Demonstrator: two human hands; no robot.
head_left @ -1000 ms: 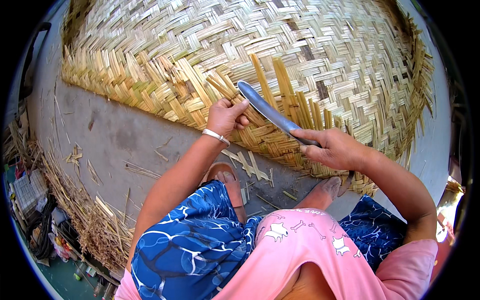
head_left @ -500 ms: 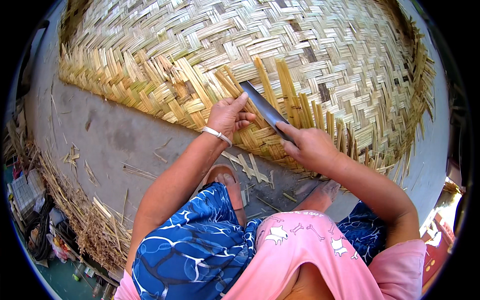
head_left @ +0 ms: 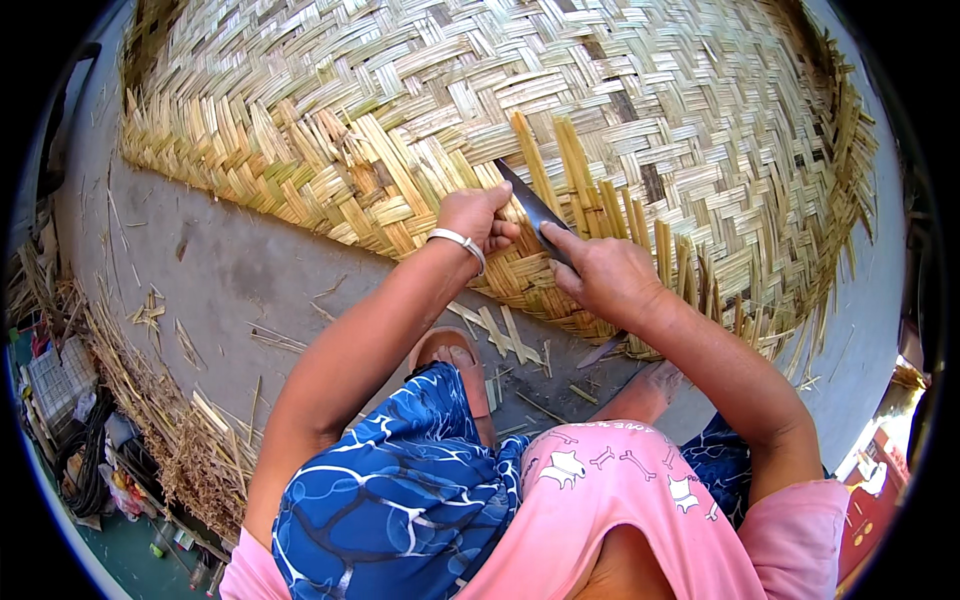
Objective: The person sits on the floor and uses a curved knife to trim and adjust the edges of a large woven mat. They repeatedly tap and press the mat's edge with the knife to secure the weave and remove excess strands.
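Knife (head_left: 532, 212) gripped by right hand (head_left: 608, 276); left hand (head_left: 478, 218) pinches mat (head_left: 620, 110) strips beside concrete floor (head_left: 230, 280).

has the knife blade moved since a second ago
Yes. The knife blade has slid down and back toward the person, so less of it lies over the woven mat. The right hand grips it; the left hand now touches it.

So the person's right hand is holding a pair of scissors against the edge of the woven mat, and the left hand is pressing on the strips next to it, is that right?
Not quite. The head view shows the right hand holding a long knife, not scissors, with its blade laid against the edge of the woven mat. The rest holds: the left hand presses on the strips beside the blade.
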